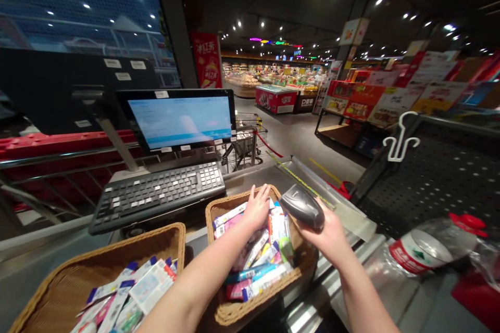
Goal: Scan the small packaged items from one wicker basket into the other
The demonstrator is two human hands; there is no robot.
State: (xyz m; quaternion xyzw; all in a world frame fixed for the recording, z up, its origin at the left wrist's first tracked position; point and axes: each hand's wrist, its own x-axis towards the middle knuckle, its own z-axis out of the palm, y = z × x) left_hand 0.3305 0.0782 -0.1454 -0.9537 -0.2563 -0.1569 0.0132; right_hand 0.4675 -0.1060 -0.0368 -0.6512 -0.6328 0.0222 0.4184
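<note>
Many toothpaste cartons (255,273), likely light and stiff (pinch long sides), fill the wicker basket (214,213); left hand (258,207) lies spread on them, right hand (332,237) clasps a barcode scanner (302,205).

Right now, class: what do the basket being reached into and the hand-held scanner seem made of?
The basket looks like woven wicker or rattan, matt tan, with a plaited rim. The barcode scanner is probably moulded plastic, smooth grey, slightly shiny.

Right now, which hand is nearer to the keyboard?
Left. The left hand lies in the wicker basket just right of the keyboard; the right hand holds the scanner farther right.
</note>
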